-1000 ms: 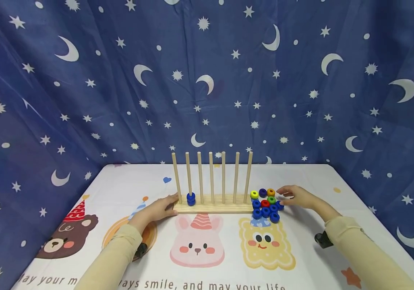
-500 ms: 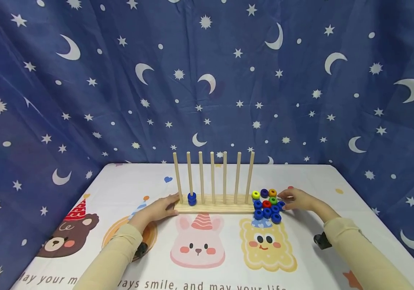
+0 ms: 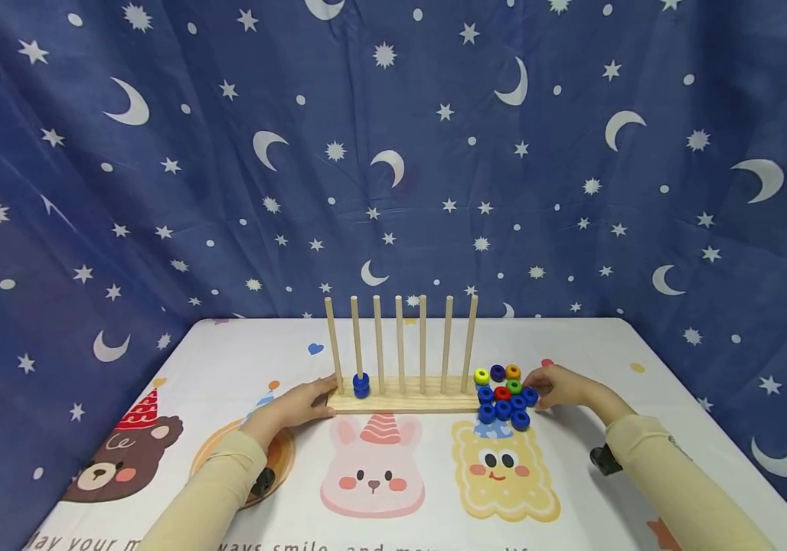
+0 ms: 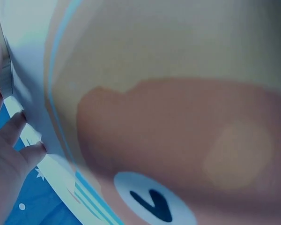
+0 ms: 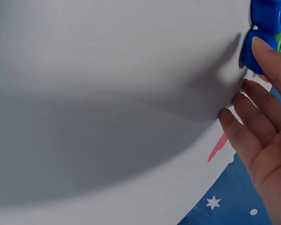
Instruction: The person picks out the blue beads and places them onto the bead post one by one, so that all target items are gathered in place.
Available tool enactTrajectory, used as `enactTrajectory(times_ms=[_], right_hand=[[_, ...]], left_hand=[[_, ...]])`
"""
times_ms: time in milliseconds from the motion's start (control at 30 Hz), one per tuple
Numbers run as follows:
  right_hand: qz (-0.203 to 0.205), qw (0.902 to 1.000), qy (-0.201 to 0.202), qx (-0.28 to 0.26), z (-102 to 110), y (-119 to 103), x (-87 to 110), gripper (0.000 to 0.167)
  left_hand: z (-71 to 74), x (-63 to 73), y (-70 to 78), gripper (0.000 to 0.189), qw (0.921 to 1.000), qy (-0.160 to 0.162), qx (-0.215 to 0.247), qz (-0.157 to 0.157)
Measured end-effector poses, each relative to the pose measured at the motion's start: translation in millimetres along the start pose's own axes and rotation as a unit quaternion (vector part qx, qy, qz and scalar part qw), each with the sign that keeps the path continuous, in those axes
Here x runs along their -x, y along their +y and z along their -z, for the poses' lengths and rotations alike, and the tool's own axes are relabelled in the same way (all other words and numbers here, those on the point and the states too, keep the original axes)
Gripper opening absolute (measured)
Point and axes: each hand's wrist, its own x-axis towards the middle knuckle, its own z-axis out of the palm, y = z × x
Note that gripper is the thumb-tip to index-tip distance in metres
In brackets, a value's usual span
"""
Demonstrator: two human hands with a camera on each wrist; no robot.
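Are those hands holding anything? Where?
The left hand holds the wooden rack by its left end. The right hand touches a blue bead with its thumb; whether it's held cannot be told.

You've got your left arm (image 3: 207, 490) and right arm (image 3: 679, 471) both stretched out ahead of you, angled inward, grips well apart. Sleeves end right around the wrists, so the hands are bare. Head view mostly shows the back of each one. Your left grip (image 3: 297, 404) has the thumb nearer you and the fingers farther off, kinda C-shaped; the left wrist cam cuts part of it off, but you can see a couple of fingers (image 4: 33, 152) fanned apart. Your right grip (image 3: 557, 386) is looser: thumb (image 5: 274, 65) sticking out, three fingers (image 5: 243, 143) fairly straight below it.
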Motion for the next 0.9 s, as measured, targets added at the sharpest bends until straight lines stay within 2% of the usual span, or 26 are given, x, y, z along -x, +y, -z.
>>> enactTrajectory(times_ms=[233, 333, 533, 767, 900], right_hand=[[-0.017, 0.9992, 0.01, 0.034, 0, -2, -6.0, 0.027], [0.0, 0.9989, 0.013, 0.045, 0, -2, -5.5, 0.025], [0.015, 0.9996, 0.019, 0.016, 1, 1, -0.9, 0.026], [0.027, 0.9993, 0.025, -0.009, 0, 8, 0.8, 0.028], [0.034, 0.9984, 0.045, -0.009, -2, 10, 2.9, 0.028]], left_hand=[[-1.5, 0.3, 0.8, 0.062, 0.9999, 0.004, 0.004, 0.009], [-2.0, 0.0, 0.1, 0.063, 1.0, 0.005, 0.002, 0.008], [-2.1, -0.3, -0.3, 0.062, 1.0, 0.009, -0.001, 0.0], [-1.4, 1.6, 0.2, 0.062, 1.0, 0.004, 0.003, 0.005], [-1.3, 1.1, 1.6, 0.061, 0.9999, 0.007, 0.006, 0.003]])
